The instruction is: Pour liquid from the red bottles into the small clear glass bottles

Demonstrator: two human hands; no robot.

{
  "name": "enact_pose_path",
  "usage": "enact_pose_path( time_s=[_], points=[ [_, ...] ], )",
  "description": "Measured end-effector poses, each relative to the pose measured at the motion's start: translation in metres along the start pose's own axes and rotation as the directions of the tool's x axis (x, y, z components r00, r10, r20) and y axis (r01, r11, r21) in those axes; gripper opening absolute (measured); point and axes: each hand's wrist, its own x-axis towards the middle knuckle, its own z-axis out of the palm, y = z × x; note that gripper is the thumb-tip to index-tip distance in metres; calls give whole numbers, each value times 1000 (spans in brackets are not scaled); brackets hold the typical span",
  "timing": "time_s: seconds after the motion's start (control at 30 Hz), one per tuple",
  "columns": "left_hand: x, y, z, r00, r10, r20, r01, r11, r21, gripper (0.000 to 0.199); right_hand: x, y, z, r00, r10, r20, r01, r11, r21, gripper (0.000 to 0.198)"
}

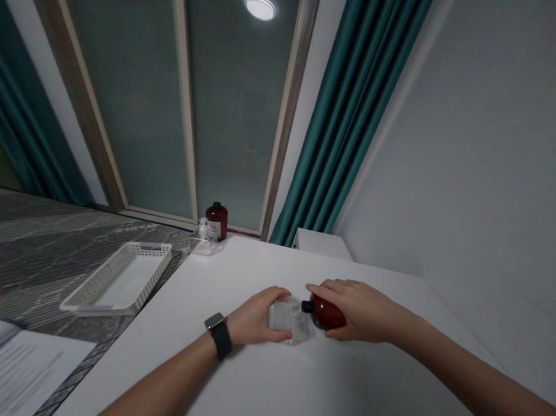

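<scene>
My right hand is wrapped around a dark red-brown bottle. The bottle is tipped on its side, its black neck pointing left over a small clear container. Around the left side of that container, my left hand closes with thumb and fingers on opposite edges. Whether anything flows from the bottle is too small to tell. A dark watch is on my left wrist.
At the white table's far left corner, another brown bottle and a white pump bottle stand by a clear tray. Left of the table are a white basket and an open book. A white cabinet stands behind.
</scene>
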Motion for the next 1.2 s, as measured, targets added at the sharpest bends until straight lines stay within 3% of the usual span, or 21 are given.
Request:
enact_pose_path(
  time_s=[1.2],
  points=[
    [0,-2,1,1000,10,-2,-10,1000,5,62,1,0,0,1000,-26,-17,25,998,-58,77]
  ],
)
